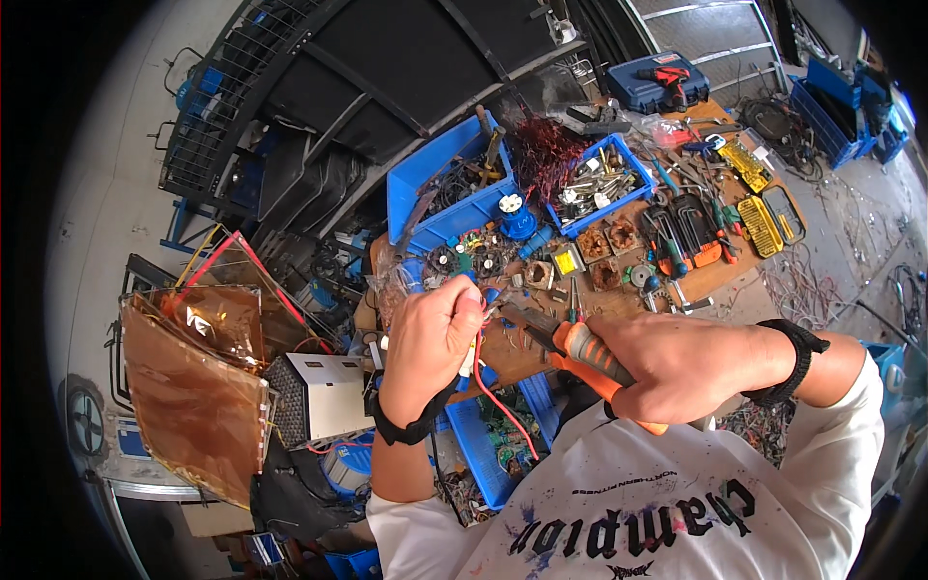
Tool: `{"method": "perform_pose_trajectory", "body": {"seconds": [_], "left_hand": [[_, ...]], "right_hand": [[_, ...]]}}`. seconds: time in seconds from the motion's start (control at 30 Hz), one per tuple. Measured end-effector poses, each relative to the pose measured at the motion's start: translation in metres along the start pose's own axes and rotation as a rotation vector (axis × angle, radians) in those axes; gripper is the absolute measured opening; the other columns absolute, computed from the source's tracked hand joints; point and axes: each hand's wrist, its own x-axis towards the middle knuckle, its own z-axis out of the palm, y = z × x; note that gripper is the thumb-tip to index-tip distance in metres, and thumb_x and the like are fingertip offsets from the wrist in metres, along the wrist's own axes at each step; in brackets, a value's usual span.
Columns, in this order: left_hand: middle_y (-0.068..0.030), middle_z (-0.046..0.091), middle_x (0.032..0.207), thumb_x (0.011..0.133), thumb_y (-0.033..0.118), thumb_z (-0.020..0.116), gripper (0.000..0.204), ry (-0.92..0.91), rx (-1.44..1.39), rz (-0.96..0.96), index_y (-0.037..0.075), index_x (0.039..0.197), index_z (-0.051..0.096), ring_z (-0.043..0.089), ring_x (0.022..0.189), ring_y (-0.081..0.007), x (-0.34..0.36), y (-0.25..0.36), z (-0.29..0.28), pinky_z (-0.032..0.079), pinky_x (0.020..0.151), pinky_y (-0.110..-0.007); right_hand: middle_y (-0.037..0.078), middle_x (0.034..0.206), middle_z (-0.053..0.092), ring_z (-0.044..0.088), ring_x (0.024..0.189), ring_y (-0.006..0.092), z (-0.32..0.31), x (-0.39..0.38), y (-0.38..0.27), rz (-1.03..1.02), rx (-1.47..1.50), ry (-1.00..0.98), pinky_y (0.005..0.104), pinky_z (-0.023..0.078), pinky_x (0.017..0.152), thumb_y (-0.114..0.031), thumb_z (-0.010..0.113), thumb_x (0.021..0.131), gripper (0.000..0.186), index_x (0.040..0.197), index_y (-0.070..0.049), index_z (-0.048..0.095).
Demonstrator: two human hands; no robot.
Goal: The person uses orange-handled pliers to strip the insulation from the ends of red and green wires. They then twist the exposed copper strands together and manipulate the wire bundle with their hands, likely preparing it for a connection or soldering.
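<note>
While the right hand (681, 362) wraps its grip tight around the orange-handled pliers (570, 348), the tool's nose points left toward the left hand (435, 338) — whose fingers are pinched shut on a small part with a red wire (498, 401) trailing down from it. Both hands hover above the near edge of the wooden bench (715, 275). Just beyond them lie small electronic parts, then blue bins (440, 188) of wire and scrap — further right, a row of screwdrivers (691, 232).
</note>
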Motion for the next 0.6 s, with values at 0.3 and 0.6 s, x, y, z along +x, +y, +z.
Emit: {"method": "perform_pose_trajectory", "body": {"seconds": [0.3,0.6], "left_hand": [[-0.0145,0.051,0.057,0.097,0.028,0.049,0.032,0.02,0.01,0.03,0.002,0.078,0.053,0.055,0.053,-0.0347,-0.006,-0.003,0.002,0.039,0.051,-0.039],[-0.014,0.05,0.056,0.097,0.029,0.048,0.033,0.019,-0.036,0.047,0.002,0.078,0.054,0.054,0.051,-0.0334,-0.008,-0.004,0.001,0.039,0.05,-0.038]], "right_hand": [[0.011,0.066,0.061,0.065,0.064,0.0223,-0.002,0.001,-0.008,0.095,-0.058,-0.041,0.0366,0.049,0.058,-0.014,0.056,0.079,0.019,0.091,-0.003,0.046],[0.008,0.061,0.06,0.064,0.059,0.0185,-0.008,0.002,-0.01,-0.029,-0.048,-0.068,0.0329,0.048,0.055,-0.012,0.052,0.082,0.015,0.094,-0.004,0.047]]}}
